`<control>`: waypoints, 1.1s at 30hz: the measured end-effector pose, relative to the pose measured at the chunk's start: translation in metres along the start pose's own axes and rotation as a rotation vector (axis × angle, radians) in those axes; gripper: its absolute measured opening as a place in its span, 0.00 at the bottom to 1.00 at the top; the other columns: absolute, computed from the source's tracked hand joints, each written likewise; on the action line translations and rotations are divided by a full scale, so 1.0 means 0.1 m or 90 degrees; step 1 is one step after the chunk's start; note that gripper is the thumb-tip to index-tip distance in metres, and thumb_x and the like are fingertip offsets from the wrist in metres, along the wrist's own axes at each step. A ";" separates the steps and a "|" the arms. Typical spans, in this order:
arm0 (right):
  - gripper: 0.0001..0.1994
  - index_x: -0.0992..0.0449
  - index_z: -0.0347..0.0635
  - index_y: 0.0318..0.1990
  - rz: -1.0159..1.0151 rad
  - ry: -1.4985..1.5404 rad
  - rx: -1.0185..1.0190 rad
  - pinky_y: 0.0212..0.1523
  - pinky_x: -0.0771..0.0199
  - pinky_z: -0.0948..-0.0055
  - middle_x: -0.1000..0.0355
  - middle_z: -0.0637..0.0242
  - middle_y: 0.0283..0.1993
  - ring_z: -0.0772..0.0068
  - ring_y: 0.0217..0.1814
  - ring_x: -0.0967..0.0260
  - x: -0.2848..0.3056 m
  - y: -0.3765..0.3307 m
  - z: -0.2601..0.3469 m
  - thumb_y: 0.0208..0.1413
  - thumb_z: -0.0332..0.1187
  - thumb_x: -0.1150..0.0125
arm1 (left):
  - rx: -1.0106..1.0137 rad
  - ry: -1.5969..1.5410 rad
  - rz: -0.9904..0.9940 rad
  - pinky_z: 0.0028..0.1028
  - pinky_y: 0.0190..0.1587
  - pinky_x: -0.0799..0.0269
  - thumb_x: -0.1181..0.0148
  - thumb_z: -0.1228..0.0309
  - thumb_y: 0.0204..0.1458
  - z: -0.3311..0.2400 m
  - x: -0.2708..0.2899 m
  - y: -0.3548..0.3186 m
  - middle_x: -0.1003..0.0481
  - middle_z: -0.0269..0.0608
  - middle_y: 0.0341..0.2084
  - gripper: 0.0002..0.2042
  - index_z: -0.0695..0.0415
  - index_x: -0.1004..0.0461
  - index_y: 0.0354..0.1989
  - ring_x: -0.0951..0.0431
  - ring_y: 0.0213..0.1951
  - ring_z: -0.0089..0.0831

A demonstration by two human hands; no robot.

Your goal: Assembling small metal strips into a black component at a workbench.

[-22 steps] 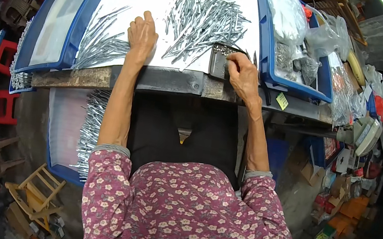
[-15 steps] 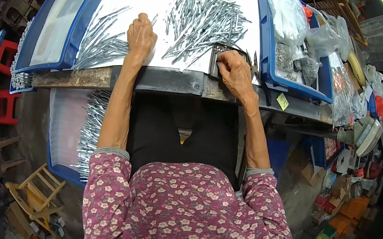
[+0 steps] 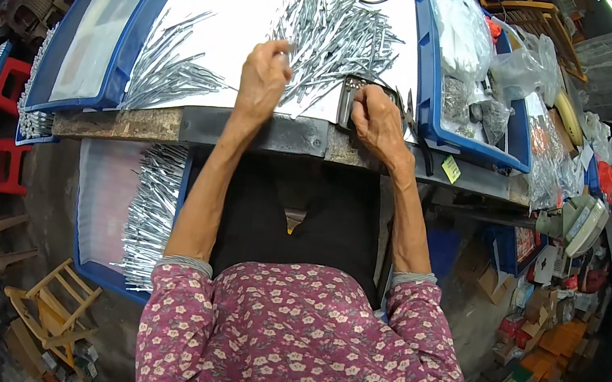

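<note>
A large heap of thin grey metal rods (image 3: pixel 341 41) lies on the white table sheet. At its left edge is my left hand (image 3: pixel 260 81), fingers bent and thumb apart from them; the fingertips are a little blurred, and nothing shows in them. My right hand (image 3: pixel 378 125) is closed over a small dark-rimmed metal tray (image 3: pixel 346 103) at the table's front, thumb and fingers pressed together; what they hold, if anything, is hidden. Further left, a smaller bunch of similar rods (image 3: pixel 171 69) lies fanned out. Beside the tray are dark-handled pliers (image 3: pixel 425 151).
A blue bin (image 3: pixel 117 66) lined with white stands left; another blue bin (image 3: pixel 438 123) with plastic bags (image 3: pixel 462 34) stands right. A black cable (image 3: pixel 373 1) curves at the back. Below the table edge (image 3: pixel 260 131), a blue tray (image 3: pixel 91 267) holds many rods.
My left hand has moved right, from the smaller bunch of rods to the large heap, and its fingers have loosened from a fist. My right hand stays at the small tray.
</note>
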State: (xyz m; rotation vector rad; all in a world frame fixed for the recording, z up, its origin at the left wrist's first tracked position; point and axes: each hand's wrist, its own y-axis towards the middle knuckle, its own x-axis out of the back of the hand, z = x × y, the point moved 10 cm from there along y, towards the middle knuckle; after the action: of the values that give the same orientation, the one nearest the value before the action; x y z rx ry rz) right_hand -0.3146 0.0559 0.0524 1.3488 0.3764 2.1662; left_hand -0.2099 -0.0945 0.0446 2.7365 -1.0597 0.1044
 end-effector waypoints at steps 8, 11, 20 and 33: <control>0.04 0.34 0.34 0.27 -0.033 0.257 -0.294 0.21 0.39 0.79 0.37 0.69 0.19 0.81 0.20 0.41 -0.01 -0.14 -0.46 0.45 0.25 0.47 | 0.150 -0.181 0.165 0.15 0.21 0.38 0.55 0.77 0.50 0.19 -0.74 -0.32 0.31 0.36 0.22 0.08 0.65 0.33 0.37 0.33 0.20 0.17; 0.03 0.33 0.34 0.26 -0.071 0.370 -0.348 0.21 0.41 0.84 0.38 0.74 0.21 0.87 0.21 0.43 0.01 -0.19 -0.52 0.45 0.24 0.45 | 0.153 -0.229 0.168 0.15 0.21 0.39 0.54 0.77 0.50 0.25 -0.86 -0.38 0.30 0.36 0.22 0.07 0.65 0.33 0.36 0.33 0.20 0.16; 0.05 0.33 0.36 0.30 -0.126 0.471 -0.336 0.22 0.40 0.87 0.36 0.73 0.24 0.88 0.23 0.41 0.16 -0.15 -0.34 0.44 0.22 0.44 | 0.138 -0.271 0.165 0.14 0.20 0.39 0.53 0.78 0.50 0.23 -0.95 -0.41 0.28 0.36 0.22 0.07 0.66 0.33 0.37 0.32 0.20 0.16; 0.08 0.35 0.35 0.34 -0.110 0.485 -0.313 0.27 0.34 0.86 0.34 0.69 0.28 0.85 0.27 0.37 0.10 -0.13 -0.22 0.45 0.22 0.45 | 0.125 -0.280 0.136 0.14 0.21 0.34 0.46 0.78 0.48 0.21 -0.90 -0.42 0.27 0.39 0.24 0.09 0.67 0.32 0.37 0.29 0.21 0.18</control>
State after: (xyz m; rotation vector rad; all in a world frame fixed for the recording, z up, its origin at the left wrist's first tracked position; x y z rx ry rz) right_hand -0.3337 0.0731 0.0435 0.1927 0.1987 2.3386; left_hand -0.2489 -0.0095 0.0047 2.8837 -1.5273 -0.4013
